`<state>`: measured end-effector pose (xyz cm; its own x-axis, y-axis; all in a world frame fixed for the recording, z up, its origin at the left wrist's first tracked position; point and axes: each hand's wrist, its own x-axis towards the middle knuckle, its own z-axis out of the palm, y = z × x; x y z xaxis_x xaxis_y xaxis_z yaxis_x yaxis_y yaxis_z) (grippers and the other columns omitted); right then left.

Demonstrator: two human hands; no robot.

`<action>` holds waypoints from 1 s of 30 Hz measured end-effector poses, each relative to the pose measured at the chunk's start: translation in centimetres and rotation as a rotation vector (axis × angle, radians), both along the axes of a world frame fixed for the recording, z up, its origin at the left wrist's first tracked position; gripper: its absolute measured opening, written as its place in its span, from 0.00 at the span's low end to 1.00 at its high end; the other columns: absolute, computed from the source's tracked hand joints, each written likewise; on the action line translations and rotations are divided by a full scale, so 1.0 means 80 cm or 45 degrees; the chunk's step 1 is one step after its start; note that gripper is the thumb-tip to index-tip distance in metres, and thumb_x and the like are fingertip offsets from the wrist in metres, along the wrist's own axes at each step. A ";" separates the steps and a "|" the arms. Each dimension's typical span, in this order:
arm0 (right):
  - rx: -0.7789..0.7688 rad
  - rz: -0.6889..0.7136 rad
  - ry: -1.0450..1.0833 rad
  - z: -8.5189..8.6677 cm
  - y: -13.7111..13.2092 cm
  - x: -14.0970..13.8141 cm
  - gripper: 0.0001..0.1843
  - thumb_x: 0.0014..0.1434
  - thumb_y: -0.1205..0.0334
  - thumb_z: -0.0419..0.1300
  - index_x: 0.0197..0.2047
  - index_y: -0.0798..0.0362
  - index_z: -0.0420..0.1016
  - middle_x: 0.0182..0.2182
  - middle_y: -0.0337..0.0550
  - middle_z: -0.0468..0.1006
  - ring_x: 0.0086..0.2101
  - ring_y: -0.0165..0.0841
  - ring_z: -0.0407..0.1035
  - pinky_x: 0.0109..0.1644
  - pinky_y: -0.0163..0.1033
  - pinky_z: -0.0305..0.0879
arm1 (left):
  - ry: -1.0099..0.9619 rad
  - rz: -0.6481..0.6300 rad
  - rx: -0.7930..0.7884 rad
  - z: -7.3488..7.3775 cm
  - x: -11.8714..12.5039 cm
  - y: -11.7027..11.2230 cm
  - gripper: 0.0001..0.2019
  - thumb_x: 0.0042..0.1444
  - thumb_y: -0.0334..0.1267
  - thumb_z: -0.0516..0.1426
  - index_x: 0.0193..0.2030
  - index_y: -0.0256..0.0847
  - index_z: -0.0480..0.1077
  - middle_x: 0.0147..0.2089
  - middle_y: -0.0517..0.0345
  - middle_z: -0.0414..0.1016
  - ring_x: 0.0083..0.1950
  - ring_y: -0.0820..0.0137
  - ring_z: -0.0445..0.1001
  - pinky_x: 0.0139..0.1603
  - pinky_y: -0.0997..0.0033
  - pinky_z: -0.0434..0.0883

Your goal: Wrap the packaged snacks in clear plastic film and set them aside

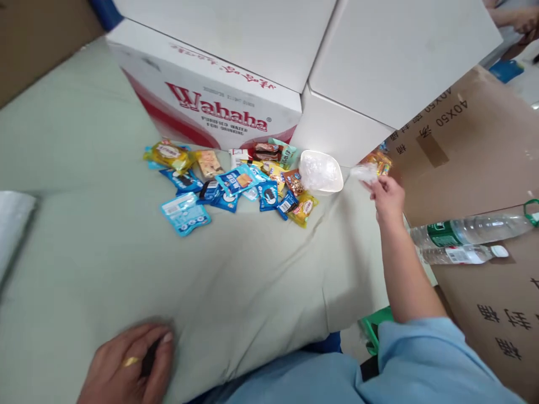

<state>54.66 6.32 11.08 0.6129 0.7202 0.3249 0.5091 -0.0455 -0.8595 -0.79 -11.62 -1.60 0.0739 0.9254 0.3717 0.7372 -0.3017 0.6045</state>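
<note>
My right hand reaches out to the right and pinches a crumpled clear plastic wrapper. Just behind it lie orange-wrapped snacks against the boxes. Left of the wrapper is a white bowl with clear plastic in it. Packaged snacks lie in a heap beside the bowl, among them a light-blue snack pouch, a blue packet and a yellow packet. My left hand, wearing a gold ring, rests curled on the cloth at the lower left; a dark patch shows between thumb and fingers, unclear what.
A Wahaha carton and white boxes stand behind the snacks. Two plastic bottles, one with a green label, lie on brown cardboard at right. A person's hands show at top right. Green cloth covers the table.
</note>
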 end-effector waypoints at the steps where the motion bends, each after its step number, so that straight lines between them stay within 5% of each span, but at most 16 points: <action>1: 0.032 0.019 0.238 -0.004 -0.028 -0.026 0.18 0.51 0.47 0.72 0.33 0.50 0.74 0.25 0.34 0.72 0.21 0.24 0.58 0.24 0.31 0.56 | -0.026 0.017 -0.003 0.006 0.006 0.000 0.09 0.65 0.48 0.58 0.42 0.48 0.76 0.40 0.52 0.82 0.41 0.55 0.79 0.47 0.51 0.75; 5: -0.325 0.350 1.037 -0.045 -0.144 -0.169 0.25 0.43 0.47 0.80 0.32 0.51 0.72 0.21 0.31 0.68 0.19 0.21 0.53 0.20 0.28 0.50 | -0.297 0.026 -0.257 0.029 0.044 -0.007 0.13 0.67 0.52 0.58 0.42 0.47 0.78 0.39 0.57 0.83 0.37 0.63 0.80 0.39 0.65 0.75; 8: -0.566 0.484 1.302 -0.075 -0.208 -0.269 0.26 0.46 0.45 0.80 0.34 0.52 0.74 0.22 0.31 0.68 0.19 0.20 0.51 0.19 0.26 0.50 | -0.627 -0.143 -0.669 0.040 0.092 -0.009 0.17 0.66 0.55 0.58 0.47 0.45 0.80 0.40 0.56 0.84 0.38 0.65 0.81 0.39 0.68 0.76; 11: -0.700 0.585 1.383 -0.089 -0.238 -0.323 0.26 0.47 0.43 0.79 0.37 0.52 0.76 0.22 0.30 0.67 0.19 0.20 0.50 0.19 0.27 0.50 | -1.022 -0.303 -0.872 0.036 0.136 -0.001 0.25 0.60 0.58 0.63 0.53 0.40 0.78 0.45 0.51 0.83 0.38 0.65 0.79 0.41 0.66 0.76; 14: -0.739 0.678 1.237 -0.092 -0.247 -0.332 0.26 0.54 0.39 0.74 0.41 0.51 0.77 0.23 0.31 0.67 0.19 0.22 0.51 0.19 0.29 0.52 | -1.213 -0.259 -0.894 0.028 0.154 0.005 0.23 0.59 0.61 0.62 0.42 0.40 0.76 0.34 0.57 0.78 0.35 0.68 0.74 0.40 0.68 0.72; 18: -0.493 0.812 0.567 -0.084 -0.249 -0.314 0.23 0.60 0.45 0.71 0.54 0.47 0.78 0.38 0.41 0.75 0.30 0.29 0.65 0.31 0.35 0.69 | -1.186 -0.180 -0.932 0.025 0.148 0.005 0.25 0.58 0.64 0.63 0.33 0.40 0.71 0.26 0.64 0.67 0.27 0.73 0.62 0.30 0.72 0.61; 20: -0.394 0.930 0.282 -0.081 -0.248 -0.309 0.23 0.60 0.51 0.72 0.57 0.44 0.79 0.47 0.46 0.76 0.38 0.33 0.70 0.40 0.39 0.72 | -1.144 -0.253 -0.917 0.025 0.143 0.003 0.26 0.57 0.64 0.64 0.31 0.40 0.70 0.25 0.64 0.65 0.28 0.74 0.60 0.30 0.72 0.59; 22: -0.386 1.021 0.166 -0.083 -0.246 -0.310 0.16 0.61 0.52 0.70 0.52 0.45 0.81 0.46 0.46 0.77 0.40 0.35 0.70 0.42 0.40 0.71 | -1.105 -0.361 -0.897 0.024 0.140 0.001 0.27 0.56 0.64 0.65 0.28 0.40 0.69 0.25 0.64 0.64 0.29 0.74 0.59 0.30 0.72 0.59; 24: -0.446 1.039 0.209 -0.088 -0.243 -0.313 0.10 0.64 0.51 0.67 0.43 0.47 0.82 0.38 0.44 0.77 0.36 0.34 0.69 0.39 0.39 0.67 | -1.102 -0.436 -0.903 0.024 0.139 0.000 0.27 0.56 0.64 0.65 0.28 0.40 0.69 0.25 0.64 0.64 0.29 0.74 0.60 0.31 0.72 0.59; 30: -0.582 0.862 0.818 -0.096 -0.234 -0.310 0.20 0.58 0.42 0.72 0.37 0.49 0.77 0.28 0.36 0.71 0.27 0.29 0.60 0.32 0.36 0.59 | -1.251 -0.463 -0.960 0.021 0.135 -0.001 0.27 0.58 0.66 0.63 0.35 0.40 0.71 0.26 0.65 0.64 0.27 0.75 0.58 0.29 0.72 0.58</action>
